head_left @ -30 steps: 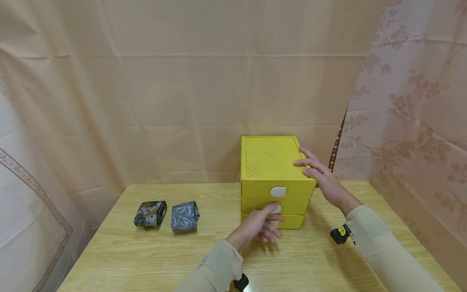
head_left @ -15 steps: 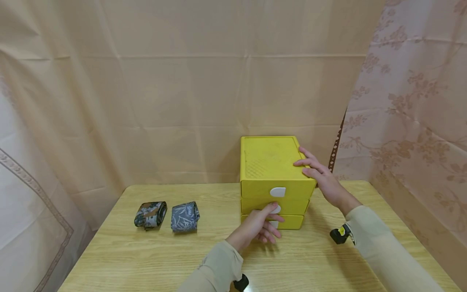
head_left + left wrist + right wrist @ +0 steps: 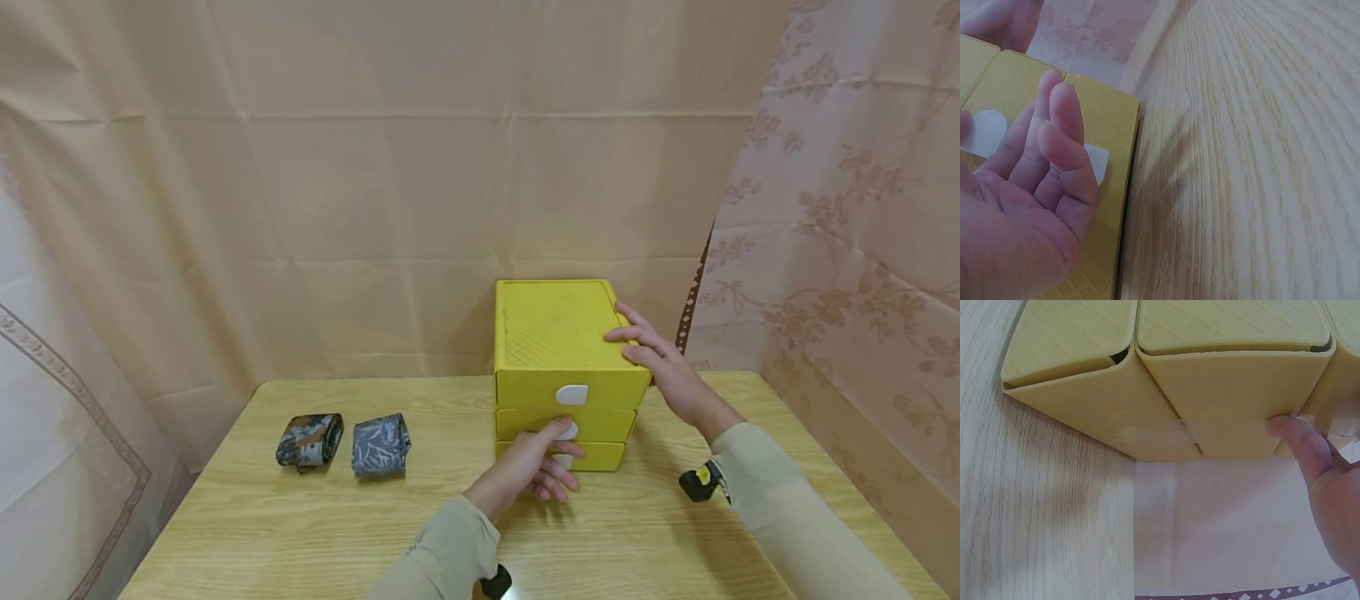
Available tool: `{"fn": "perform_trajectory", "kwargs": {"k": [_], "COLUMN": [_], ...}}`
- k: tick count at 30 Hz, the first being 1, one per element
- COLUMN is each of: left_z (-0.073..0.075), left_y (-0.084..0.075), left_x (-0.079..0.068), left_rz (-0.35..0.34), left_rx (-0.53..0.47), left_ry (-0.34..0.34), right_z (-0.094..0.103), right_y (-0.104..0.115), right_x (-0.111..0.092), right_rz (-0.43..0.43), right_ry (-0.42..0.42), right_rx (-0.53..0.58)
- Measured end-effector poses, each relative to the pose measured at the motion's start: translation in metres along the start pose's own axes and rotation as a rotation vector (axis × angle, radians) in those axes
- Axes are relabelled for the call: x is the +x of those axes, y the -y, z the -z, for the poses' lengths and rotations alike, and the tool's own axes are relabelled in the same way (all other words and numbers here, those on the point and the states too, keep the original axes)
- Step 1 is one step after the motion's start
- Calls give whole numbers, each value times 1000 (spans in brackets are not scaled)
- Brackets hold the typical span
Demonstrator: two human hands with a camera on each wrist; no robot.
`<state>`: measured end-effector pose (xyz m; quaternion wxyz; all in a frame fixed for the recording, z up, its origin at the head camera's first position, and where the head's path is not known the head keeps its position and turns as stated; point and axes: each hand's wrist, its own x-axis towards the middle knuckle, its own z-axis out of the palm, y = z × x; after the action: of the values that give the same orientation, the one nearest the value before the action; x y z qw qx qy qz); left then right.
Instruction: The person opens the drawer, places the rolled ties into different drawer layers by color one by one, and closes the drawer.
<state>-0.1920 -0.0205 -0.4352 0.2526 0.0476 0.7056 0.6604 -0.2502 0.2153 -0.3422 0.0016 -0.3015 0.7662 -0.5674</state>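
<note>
In the head view, a yellow unit of 3 stacked drawers (image 3: 555,325) stands at the back right of the table, each drawer with a white tab handle. The drawer fronts sit flush. My left hand (image 3: 528,467) is at its front, the thumb touching the middle handle (image 3: 572,431). The other left fingers (image 3: 1066,119) are loosely extended before the bottom drawer, partly hiding its handle (image 3: 1097,161). With fingers laid over the top right edge, my right hand (image 3: 667,371) rests on the unit. One digit touches the yellow side wall (image 3: 1229,394) in the right wrist view.
Two rolled fabric bundles lie left of the unit: a camouflage one (image 3: 309,440) and a grey leaf-patterned one (image 3: 380,446). The wooden table (image 3: 315,533) backs onto a beige curtain (image 3: 360,208). A floral curtain (image 3: 847,233) hangs on the right.
</note>
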Motion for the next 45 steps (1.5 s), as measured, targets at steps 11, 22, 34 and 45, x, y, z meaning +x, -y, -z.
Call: {"fn": "perform_trajectory", "kwargs": {"k": [11, 22, 34, 45], "left_z": [-1, -2, -3, -6], "left_y": [-1, -1, -1, 4], "left_x": [-4, -8, -13, -17], "left_rz": [4, -8, -1, -2], "left_rx": [-1, -4, 9, -8], "left_ry": [-1, 2, 15, 38], "right_z": [1, 1, 5, 0], "right_y": [-3, -3, -23, 0], "right_x": [0, 1, 4, 0], "right_rz": [6, -1, -8, -10], "right_ry": [1, -8, -12, -3], "right_rx": [-3, -4, -8, -6]}}
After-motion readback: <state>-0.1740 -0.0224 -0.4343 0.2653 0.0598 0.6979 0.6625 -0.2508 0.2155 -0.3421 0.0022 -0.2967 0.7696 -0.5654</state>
